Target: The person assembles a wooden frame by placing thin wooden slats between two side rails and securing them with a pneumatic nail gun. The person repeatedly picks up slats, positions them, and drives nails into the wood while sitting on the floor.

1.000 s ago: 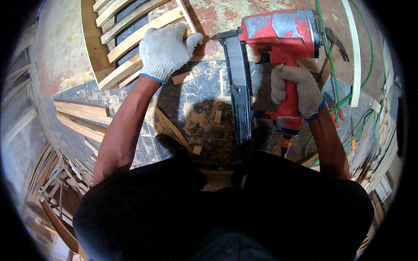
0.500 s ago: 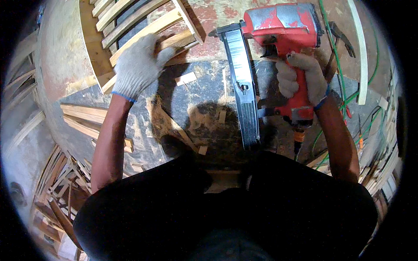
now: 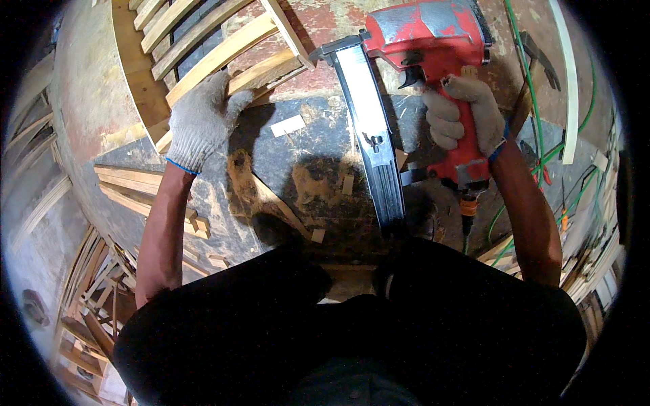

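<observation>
A slatted wooden frame [image 3: 139, 71] lies at the upper left, with several pale slats between its side rails. My left hand [image 3: 200, 125], in a white knit glove with a blue cuff, is closed around a slat [image 3: 264, 71] at the frame's near end; its fingertips are partly hidden. In my right hand [image 3: 467, 115], also gloved, is the grip of a red nail gun [image 3: 423, 34]. The gun's long silver and black magazine slants down toward me. Its nose is right beside the frame's right rail [image 3: 288, 34]; I cannot tell whether they touch.
Loose wooden strips [image 3: 132, 179] lie left of my forearm. A thin stick [image 3: 279, 203] and small scraps sit on the dark, stained work surface [image 3: 318, 142]. At right are a hammer [image 3: 539, 59], a green hose [image 3: 531, 88] and a pale strip [image 3: 567, 88]. Scrap wood [image 3: 88, 331] is piled lower left.
The nail gun has shifted slightly left, bringing its nose up to the frame's right rail. My left hand has moved a little left and down along the slats.
</observation>
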Demonstrator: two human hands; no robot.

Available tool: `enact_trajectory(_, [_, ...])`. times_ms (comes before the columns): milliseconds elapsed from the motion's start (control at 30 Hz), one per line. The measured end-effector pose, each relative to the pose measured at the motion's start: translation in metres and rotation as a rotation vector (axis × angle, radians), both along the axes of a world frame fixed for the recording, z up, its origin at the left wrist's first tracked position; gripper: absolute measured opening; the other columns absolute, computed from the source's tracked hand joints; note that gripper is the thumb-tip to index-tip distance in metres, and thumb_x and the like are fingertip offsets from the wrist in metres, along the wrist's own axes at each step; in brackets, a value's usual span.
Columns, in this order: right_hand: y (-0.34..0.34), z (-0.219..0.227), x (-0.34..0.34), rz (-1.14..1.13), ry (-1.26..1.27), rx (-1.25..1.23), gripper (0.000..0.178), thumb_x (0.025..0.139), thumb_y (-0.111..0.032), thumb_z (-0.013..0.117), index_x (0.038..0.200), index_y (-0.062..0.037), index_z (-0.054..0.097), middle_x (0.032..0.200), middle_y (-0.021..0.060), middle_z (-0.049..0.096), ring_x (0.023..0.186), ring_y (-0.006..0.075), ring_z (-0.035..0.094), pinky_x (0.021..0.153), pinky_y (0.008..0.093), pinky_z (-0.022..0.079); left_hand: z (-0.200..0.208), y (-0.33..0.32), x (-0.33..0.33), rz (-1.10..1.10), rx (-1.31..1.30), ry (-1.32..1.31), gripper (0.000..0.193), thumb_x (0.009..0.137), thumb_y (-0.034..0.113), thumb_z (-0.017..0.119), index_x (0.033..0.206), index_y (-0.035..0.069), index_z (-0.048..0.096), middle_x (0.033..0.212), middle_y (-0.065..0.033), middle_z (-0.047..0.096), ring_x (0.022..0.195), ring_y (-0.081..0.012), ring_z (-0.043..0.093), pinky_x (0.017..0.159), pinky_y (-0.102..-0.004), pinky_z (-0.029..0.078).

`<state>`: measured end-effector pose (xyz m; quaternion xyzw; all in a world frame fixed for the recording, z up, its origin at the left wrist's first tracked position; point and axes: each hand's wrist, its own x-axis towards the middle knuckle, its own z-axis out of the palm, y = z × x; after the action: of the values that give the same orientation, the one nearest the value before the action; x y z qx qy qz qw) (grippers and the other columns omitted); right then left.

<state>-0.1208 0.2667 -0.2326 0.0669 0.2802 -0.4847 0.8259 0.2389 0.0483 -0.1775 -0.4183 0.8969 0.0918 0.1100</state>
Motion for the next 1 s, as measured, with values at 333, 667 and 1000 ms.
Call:
enact_trajectory(333, [-0.004,-0.012,-0.003,0.022,-0.029,-0.052,0.025,0.101,-0.033,0.061,0.113,-0.0126,0.052,0.063,-0.0008,0.047,0.046,0.0154,0.047,0.045,0.0346,0.041,-0.006,-0.001,0.004,-0.015,-0.027,0.039,0.045,0.093,0.053,0.068,0.11,0.012,0.063,0.084,-0.0183,0.07,0.086,-0.0421,0.07,0.072,-0.0498,0.053])
enact_trajectory(667, [-0.01,-0.017,-0.01,0.07,-0.029,0.011,0.025,0.098,-0.033,0.063,0.108,-0.012,0.053,0.063,-0.0003,0.048,0.044,0.0156,0.046,0.043,0.0354,0.042,0.0,0.001,0.0,-0.001,0.009,0.074,0.045,0.093,0.053,0.068,0.108,0.011,0.064,0.087,-0.02,0.071,0.087,-0.0428,0.07,0.073,-0.0494,0.054])
enact_trajectory(1000, [-0.014,-0.019,-0.012,0.078,-0.022,-0.021,0.029,0.099,-0.034,0.061,0.113,-0.01,0.054,0.063,-0.0003,0.047,0.044,0.0158,0.047,0.044,0.036,0.043,-0.006,-0.001,0.003,-0.026,-0.013,0.062,0.045,0.093,0.053,0.068,0.112,0.012,0.064,0.085,-0.0192,0.071,0.085,-0.0428,0.07,0.072,-0.0508,0.053])
